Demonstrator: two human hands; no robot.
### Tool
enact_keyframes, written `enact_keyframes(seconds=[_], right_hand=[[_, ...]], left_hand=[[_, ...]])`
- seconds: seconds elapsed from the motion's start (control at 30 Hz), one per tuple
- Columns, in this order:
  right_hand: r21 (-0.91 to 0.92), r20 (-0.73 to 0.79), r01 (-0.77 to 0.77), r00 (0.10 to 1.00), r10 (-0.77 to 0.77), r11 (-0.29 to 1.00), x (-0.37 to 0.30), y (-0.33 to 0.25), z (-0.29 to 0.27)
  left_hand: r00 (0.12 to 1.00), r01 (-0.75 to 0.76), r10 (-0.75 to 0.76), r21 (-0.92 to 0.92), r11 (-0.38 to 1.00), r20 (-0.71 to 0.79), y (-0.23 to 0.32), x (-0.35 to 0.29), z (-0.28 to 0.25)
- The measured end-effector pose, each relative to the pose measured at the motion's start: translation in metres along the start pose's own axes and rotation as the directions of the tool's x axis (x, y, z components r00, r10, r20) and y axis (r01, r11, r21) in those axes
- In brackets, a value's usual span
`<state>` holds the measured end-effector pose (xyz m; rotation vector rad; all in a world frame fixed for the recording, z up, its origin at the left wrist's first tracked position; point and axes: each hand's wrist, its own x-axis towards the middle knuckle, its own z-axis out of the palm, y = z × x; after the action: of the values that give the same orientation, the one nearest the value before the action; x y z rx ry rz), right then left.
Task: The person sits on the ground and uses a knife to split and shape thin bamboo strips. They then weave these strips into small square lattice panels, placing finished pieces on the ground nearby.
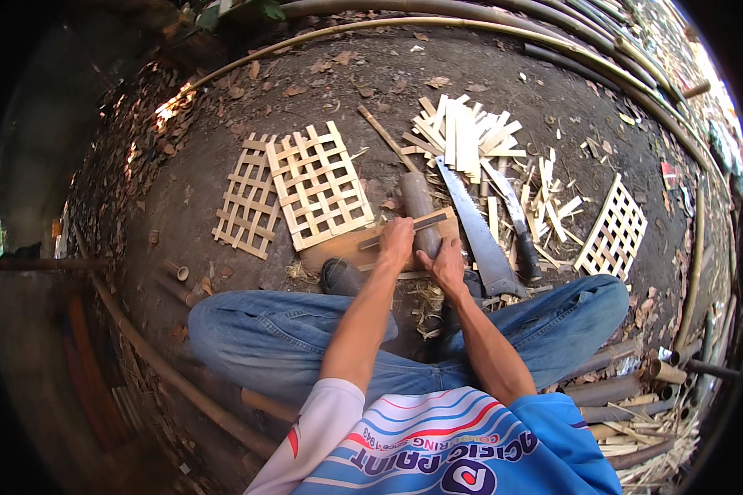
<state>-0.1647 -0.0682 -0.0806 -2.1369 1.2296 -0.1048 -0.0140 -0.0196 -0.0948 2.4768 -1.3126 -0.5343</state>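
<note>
My left hand is closed around a narrow dark blade, which lies across a wooden board. A pale bamboo strip shows along the blade. My right hand is closed at the near end of a thick round wooden club, and its far end points away from me. My fingers partly hide the grip. Just right of the club lie a handsaw with a broad blade and a large knife with a dark handle.
Two woven bamboo lattices overlap on the ground at left; another lattice lies at right. Loose pale strips are piled ahead, near a thin stick. Bamboo poles border the far side, and cut bamboo pieces lie at near right.
</note>
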Motion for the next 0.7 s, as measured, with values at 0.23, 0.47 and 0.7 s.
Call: enact_keyframes(seconds=[0.23,0.47,0.7], right_hand=[[0.036,0.12,-0.088,0.989,0.083,0.995,-0.001,-0.005,0.003],[0.096,0.056,-0.05,0.997,0.045,0.994,-0.001,0.008,0.018],[0.025,0.15,-0.116,0.982,0.111,0.993,-0.002,0.003,0.013]], left_hand=[[0.982,0.137,-0.141,0.043,0.99,0.127,0.009,0.006,-0.013],[0.971,0.164,-0.174,0.068,0.984,0.167,0.015,0.01,-0.018],[0.988,0.134,-0.135,-0.033,0.991,-0.068,-0.01,0.004,0.003]])
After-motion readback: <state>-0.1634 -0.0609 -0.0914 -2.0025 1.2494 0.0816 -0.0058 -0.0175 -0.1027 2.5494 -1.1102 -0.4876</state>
